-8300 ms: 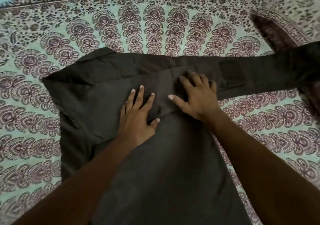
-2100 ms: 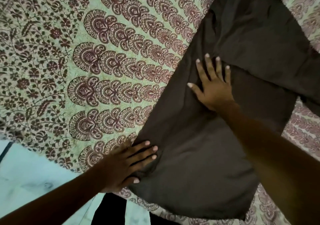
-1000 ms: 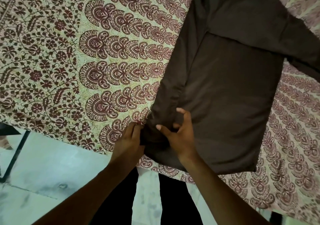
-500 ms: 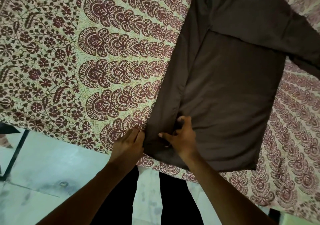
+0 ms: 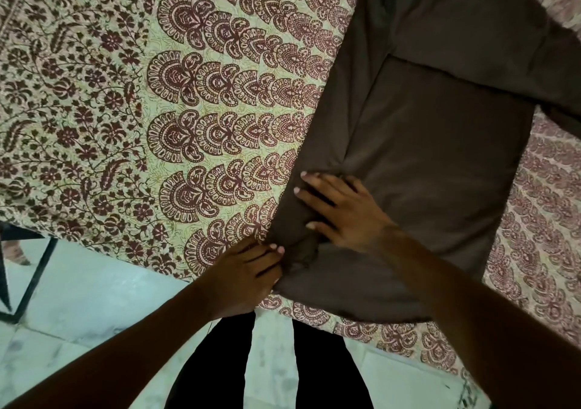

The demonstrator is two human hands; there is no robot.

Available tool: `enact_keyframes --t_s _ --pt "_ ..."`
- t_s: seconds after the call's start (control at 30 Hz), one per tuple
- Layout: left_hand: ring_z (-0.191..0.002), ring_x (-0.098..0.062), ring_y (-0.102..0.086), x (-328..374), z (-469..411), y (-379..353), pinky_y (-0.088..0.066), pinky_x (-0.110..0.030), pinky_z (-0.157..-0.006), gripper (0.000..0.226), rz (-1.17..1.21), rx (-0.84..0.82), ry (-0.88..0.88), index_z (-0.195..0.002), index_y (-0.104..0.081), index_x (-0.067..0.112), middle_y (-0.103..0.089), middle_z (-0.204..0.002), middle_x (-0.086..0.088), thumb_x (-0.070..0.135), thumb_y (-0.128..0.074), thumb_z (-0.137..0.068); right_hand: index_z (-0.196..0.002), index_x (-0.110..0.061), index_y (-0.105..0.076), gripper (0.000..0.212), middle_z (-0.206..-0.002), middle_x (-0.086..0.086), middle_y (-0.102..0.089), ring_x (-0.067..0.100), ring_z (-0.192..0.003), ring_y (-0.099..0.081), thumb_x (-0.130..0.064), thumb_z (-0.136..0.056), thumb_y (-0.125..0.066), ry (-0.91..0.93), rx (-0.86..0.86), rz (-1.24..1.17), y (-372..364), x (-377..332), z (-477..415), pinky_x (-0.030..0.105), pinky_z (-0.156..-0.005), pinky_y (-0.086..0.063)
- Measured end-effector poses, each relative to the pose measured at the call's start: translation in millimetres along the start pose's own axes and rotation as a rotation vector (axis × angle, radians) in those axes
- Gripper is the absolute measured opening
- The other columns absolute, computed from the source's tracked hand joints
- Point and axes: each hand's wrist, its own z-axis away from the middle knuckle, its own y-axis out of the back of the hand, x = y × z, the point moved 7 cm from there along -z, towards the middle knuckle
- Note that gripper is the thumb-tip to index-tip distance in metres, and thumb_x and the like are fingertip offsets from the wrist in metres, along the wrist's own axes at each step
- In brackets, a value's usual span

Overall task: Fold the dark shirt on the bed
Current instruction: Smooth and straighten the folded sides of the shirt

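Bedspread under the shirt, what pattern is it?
The bedspread is pale green with maroon fan and floral motifs; head view.

Bedspread (image 5: pixel 94 94) left of the shirt (image 5: pixel 424 157) lies open, seemingly flat.

shirt (image 5: pixel 434 144) matt cloth; bedsheet (image 5: pixel 94 94) printed cotton

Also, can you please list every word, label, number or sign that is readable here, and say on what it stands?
There is no readable text anywhere in this view.
The dark shirt shows plain fabric, with no label, brand or print visible.
The bedspread carries only floral and fan-shaped ornaments, no letters or numbers.
The floor shows no writing or sign.
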Motion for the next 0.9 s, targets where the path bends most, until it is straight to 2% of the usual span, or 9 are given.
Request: enact_keyframes --t_s 0.17,0.27,0.33,0.4,0.53,0.63,0.7,0.8,0.9 --pt "-0.080 -0.023 -0.062 -17 -45 16 -0.053 -0.036 -0.075 0.053 -0.036 0.050 0.233 -0.147 -0.055 0.012 -0.066 -0.095 -0.001 0.031 -0.057 -0.098 -0.161 -0.024 -0.034 0.071 -0.174 0.005 -0.019 0.030 -0.159 -0.020 -0.065 -0.103 -0.038 -0.317 0.068 0.038 22 76 -15 0.055 -0.120 -0.027" --pt "-0.106 -0.030 -0.056 -31 -61 10 -0.048 -0.044 -0.087 0.109 -0.033 -0.159 0.455 -0.160 -0.028 0.005 -0.054 -0.133 -0.010 0.060 -0.075 -0.078 -0.162 -0.020 -0.034 0.071 -0.174 0.005 -0.019 0.028 -0.160 -0.019 -0.062 -0.106 -0.037 -0.094 0.046 0.066 22 69 -24 0.051 -0.121 -0.025" --pt "-0.136 -0.033 -0.043 -33 -67 13 -0.043 -0.051 -0.102 0.121 0.007 -0.210 0.503 -0.162 -0.021 0.006 -0.025 -0.165 -0.009 0.060 -0.080 -0.070 -0.164 -0.022 -0.030 0.070 -0.174 0.003 -0.019 0.024 -0.158 -0.024 -0.063 -0.107 -0.034 0.071 -0.016 0.075 16 67 -26 0.049 -0.121 -0.027" --pt "-0.156 -0.029 -0.020 -34 -72 10 -0.032 -0.056 -0.116 0.123 0.019 -0.248 0.468 -0.162 -0.018 0.009 -0.001 -0.174 -0.004 0.059 -0.080 -0.068 -0.165 -0.025 -0.026 0.073 -0.174 0.002 -0.017 0.022 -0.158 -0.026 -0.067 -0.105 -0.029 -0.046 0.011 0.056 18 91 -31 0.051 -0.122 -0.027" --pt "-0.146 -0.029 -0.038 -41 -88 10 -0.033 -0.056 -0.110 0.114 -0.024 -0.321 0.390 -0.156 -0.038 0.011 -0.031 -0.165 -0.010 0.067 -0.075 -0.063 -0.164 -0.024 -0.027 0.074 -0.174 0.004 -0.017 0.027 -0.160 -0.018 -0.068 -0.104 -0.025 -0.364 0.093 -0.035 34 140 -47 0.056 -0.123 -0.024" --pt "-0.115 -0.028 -0.058 -50 -115 27 -0.039 -0.051 -0.098 0.082 -0.058 -0.110 0.360 -0.140 -0.057 0.013 -0.061 -0.132 -0.009 0.065 -0.061 -0.077 -0.163 -0.019 -0.031 0.068 -0.173 0.008 -0.021 0.028 -0.159 -0.020 -0.059 -0.108 -0.030 -0.176 0.110 0.022 42 137 -64 0.051 -0.121 -0.026" --pt "-0.111 -0.028 -0.058 -63 -135 35 -0.040 -0.048 -0.095 0.076 -0.094 -0.042 0.381 -0.139 -0.057 0.013 -0.061 -0.126 -0.008 0.062 -0.064 -0.082 -0.161 -0.018 -0.035 0.064 -0.171 0.009 -0.027 0.030 -0.155 -0.030 -0.055 -0.109 -0.030 -0.076 0.089 0.034 41 141 -71 0.051 -0.117 -0.032" --pt "-0.145 -0.030 -0.038 -83 -155 28 -0.039 -0.053 -0.108 0.107 -0.082 -0.204 0.443 -0.153 -0.041 0.016 -0.030 -0.165 -0.009 0.065 -0.081 -0.067 -0.152 -0.014 -0.048 0.059 -0.158 0.017 -0.042 0.040 -0.140 -0.045 -0.050 -0.106 -0.040 -0.347 0.197 -0.062 45 178 -76 0.053 -0.105 -0.044" --pt "-0.160 -0.025 -0.007 -94 -163 22 -0.027 -0.058 -0.120 0.138 -0.043 -0.296 0.481 -0.164 -0.014 0.017 0.002 -0.174 -0.006 0.070 -0.083 -0.058 -0.140 -0.006 -0.055 0.053 -0.134 0.023 -0.053 0.044 -0.117 -0.055 -0.040 -0.099 -0.058 -0.693 0.384 -0.265 57 213 -79 0.052 -0.094 -0.052"
